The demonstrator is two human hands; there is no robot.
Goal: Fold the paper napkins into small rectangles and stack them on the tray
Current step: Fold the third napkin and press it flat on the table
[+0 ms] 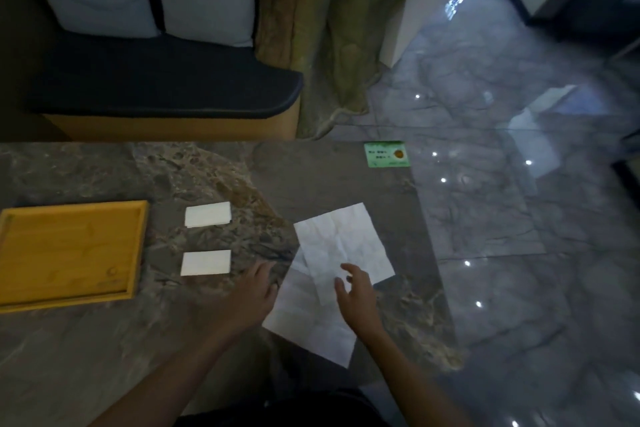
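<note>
With both the left hand (254, 291) and right hand (356, 291) spread wide and empty over the two unfolded napkins (341, 246) lying overlapped on the surface (104, 350), the top sheet probably wanted separating, then edge-to-edge creasing.

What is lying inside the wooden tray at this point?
Nothing shows inside the wooden tray; its floor is bare except for a small mark near one corner. Both folded napkins, far and near, lie on the table beside it. Nothing covers the tray.
</note>
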